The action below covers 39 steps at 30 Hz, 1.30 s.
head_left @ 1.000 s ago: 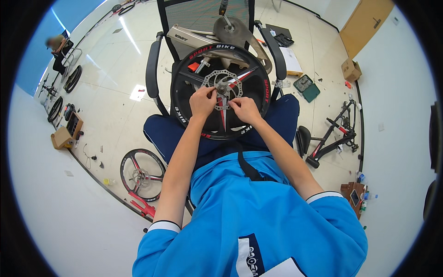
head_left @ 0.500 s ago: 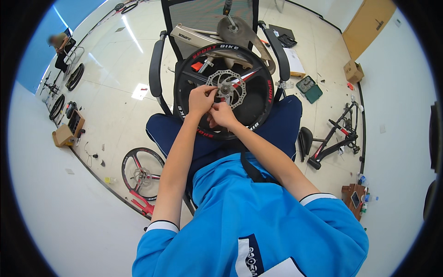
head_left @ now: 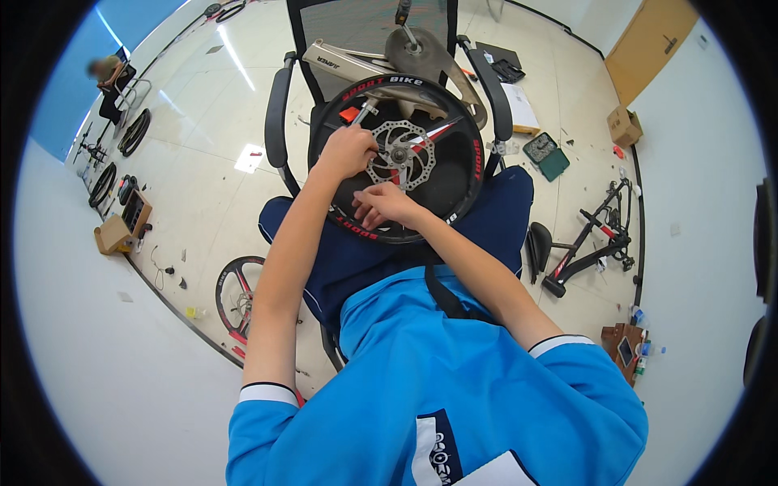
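A black bicycle wheel (head_left: 465, 162) with red and white lettering on its rim lies flat on the chair seat against my knees. A silver disc brake rotor (head_left: 424, 166) with a perforated edge sits around its hub. My left hand (head_left: 348, 151) is at the rotor's left edge, fingers bent together; whatever they pinch, if anything, is hidden. Lower down, my right hand (head_left: 389, 204) hovers over the near part of the wheel with its fingers loosely apart and nothing visible in them. Just beyond my left hand lie a silver metal post (head_left: 364, 112) and a red-orange piece (head_left: 349, 115).
The office chair (head_left: 277, 105) has armrests on both sides. Behind the wheel rest a beige frame part (head_left: 344, 61) and a crank (head_left: 411, 39). A bike frame (head_left: 596, 243) and a green tool case (head_left: 553, 164) lie right; another wheel (head_left: 223, 296) lies left. A person (head_left: 113, 85) sits far left.
My hands have parted: the left moved up and away along the rotor's left side, while the right drew slightly down toward me and its fingers loosened.
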Tool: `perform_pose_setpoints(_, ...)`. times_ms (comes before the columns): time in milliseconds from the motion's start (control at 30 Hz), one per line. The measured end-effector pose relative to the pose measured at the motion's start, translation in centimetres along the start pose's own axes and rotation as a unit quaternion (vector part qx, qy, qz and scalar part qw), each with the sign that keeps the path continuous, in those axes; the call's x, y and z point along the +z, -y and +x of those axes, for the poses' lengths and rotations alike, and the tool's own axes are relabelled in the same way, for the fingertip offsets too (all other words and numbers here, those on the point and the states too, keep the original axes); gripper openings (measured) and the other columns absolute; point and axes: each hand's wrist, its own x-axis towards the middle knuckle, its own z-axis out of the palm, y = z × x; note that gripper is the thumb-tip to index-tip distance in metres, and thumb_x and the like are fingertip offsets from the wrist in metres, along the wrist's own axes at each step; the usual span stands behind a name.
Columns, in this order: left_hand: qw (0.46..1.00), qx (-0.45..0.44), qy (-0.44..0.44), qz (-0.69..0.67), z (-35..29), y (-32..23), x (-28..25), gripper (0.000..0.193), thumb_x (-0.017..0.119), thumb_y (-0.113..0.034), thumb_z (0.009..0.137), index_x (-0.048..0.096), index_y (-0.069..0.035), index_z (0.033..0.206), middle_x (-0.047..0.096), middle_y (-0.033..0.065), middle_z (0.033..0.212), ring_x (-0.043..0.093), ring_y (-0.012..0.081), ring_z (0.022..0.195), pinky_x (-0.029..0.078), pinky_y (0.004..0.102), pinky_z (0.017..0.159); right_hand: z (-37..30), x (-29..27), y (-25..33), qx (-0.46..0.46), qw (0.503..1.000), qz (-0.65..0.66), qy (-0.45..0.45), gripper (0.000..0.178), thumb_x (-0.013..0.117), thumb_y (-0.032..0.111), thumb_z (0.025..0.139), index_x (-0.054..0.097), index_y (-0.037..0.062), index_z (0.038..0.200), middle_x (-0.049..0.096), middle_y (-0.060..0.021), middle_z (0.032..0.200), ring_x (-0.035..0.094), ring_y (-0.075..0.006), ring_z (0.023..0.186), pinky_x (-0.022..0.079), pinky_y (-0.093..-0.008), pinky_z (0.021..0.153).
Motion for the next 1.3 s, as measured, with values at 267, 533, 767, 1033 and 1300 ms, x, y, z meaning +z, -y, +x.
perform_pose_setpoints(267, 0.986, 0.104, 0.033, 0.126, 1.1, -0.3, -0.8, 0.012, 0.071, -0.016, 0.078, 0.077, -0.013, 0.089, 0.066, -0.0004, 0.089, 0.06, 0.0211, 0.095, 0.047, 0.0353, 0.084, -3.1, -4.5, -1.1, 0.0, 1.0, -0.008, -0.019, 0.037, 0.058, 0.029, 0.1, 0.063, -0.007, 0.109, 0.069, -0.0154, 0.089, 0.069, -0.0201, 0.067, 0.059, -0.0306, 0.061)
perform_pose_setpoints(533, 0.998, -0.029, -0.054, -0.009, -1.6, -1.6, 0.8, 0.013, 0.066, -0.012, 0.084, 0.075, -0.008, 0.093, 0.065, 0.008, 0.09, 0.063, 0.0296, 0.091, 0.052, 0.0407, 0.08, -5.9, -7.5, 0.2, -0.013, 0.996, -0.016, -0.088, 0.032, 0.053, 0.026, 0.102, 0.066, -0.0027, 0.109, 0.07, -0.0119, 0.092, 0.069, -0.0169, 0.072, 0.059, -0.0276, 0.066)
perform_pose_setpoints(767, 0.977, -0.126, -0.149, -0.082, -2.8, -3.0, 2.4, 0.013, 0.067, -0.011, 0.085, 0.074, -0.008, 0.095, 0.064, 0.0076, 0.091, 0.066, 0.0299, 0.085, 0.054, 0.0397, 0.074, -4.9, -8.5, 3.2, -0.12, 0.974, -0.124, -0.146, 0.026, 0.058, 0.022, 0.099, 0.067, -0.0027, 0.104, 0.07, -0.0074, 0.082, 0.067, -0.0123, 0.065, 0.056, -0.0249, 0.057)
perform_pose_setpoints(1033, 0.958, -0.139, -0.217, -0.123, -2.4, -3.6, 4.4, 0.013, 0.066, -0.006, 0.086, 0.073, -0.004, 0.096, 0.064, 0.0124, 0.093, 0.064, 0.0349, 0.081, 0.052, 0.0414, 0.073, 1.9, -7.1, 9.2, -0.254, 0.821, -0.493, -0.135, 0.021, 0.065, 0.011, 0.083, 0.073, 0.001, 0.099, 0.072, -0.0185, 0.09, 0.071, -0.0317, 0.082, 0.055, -0.0382, 0.076)
perform_pose_setpoints(1300, 0.961, -0.125, -0.237, -0.069, -2.5, -3.9, 2.9, 0.013, 0.066, -0.007, 0.085, 0.073, -0.003, 0.095, 0.064, 0.0101, 0.093, 0.066, 0.0309, 0.081, 0.053, 0.0383, 0.072, 1.9, -7.4, 9.2, -0.22, 0.846, -0.474, -0.109, 0.021, 0.068, 0.004, 0.074, 0.076, 0.0021, 0.093, 0.073, -0.0176, 0.084, 0.072, -0.0302, 0.08, 0.057, -0.0373, 0.077)
